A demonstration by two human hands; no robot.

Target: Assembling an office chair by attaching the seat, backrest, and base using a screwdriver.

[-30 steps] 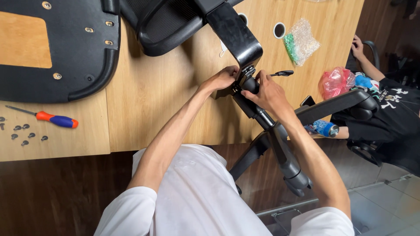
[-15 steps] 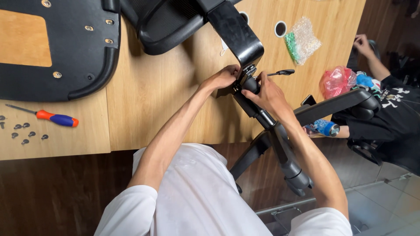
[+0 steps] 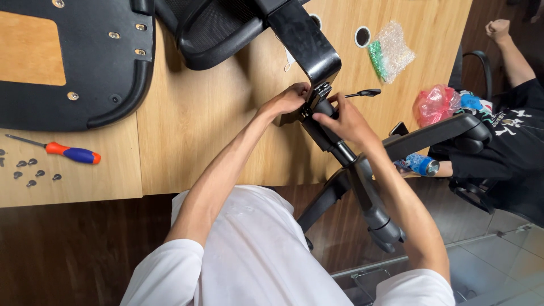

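While the head view looks steeply down, a light wooden desk [image 3: 215,130] fills the upper field, its near edge meeting a dark brown wooden floor [image 3: 68,255]. Two round cable holes [image 3: 362,37] pierce the far right part of the desk, and a clear bubble-wrap bag [image 3: 391,48] with green contents lies just beside them. A pink plastic bag [image 3: 433,105] sits near the desk's right edge, next to a second person in a black printed shirt [image 3: 510,141]. At upper left rests an upturned black seat pan [image 3: 107,62] with a bare wooden panel [image 3: 28,51]; below it lie a screwdriver [image 3: 71,152] with orange and blue handle and a scatter of small dark screws [image 3: 31,171]. The chair mechanism [image 3: 320,102] lies over the desk edge at centre, joined to a black backrest bracket [image 3: 303,39] and to the gas column and wheel base [image 3: 362,187] hanging below. The left hand [image 3: 290,99] curls closed around the mechanism; the right hand [image 3: 345,120] presses on it with fingers drawn together.
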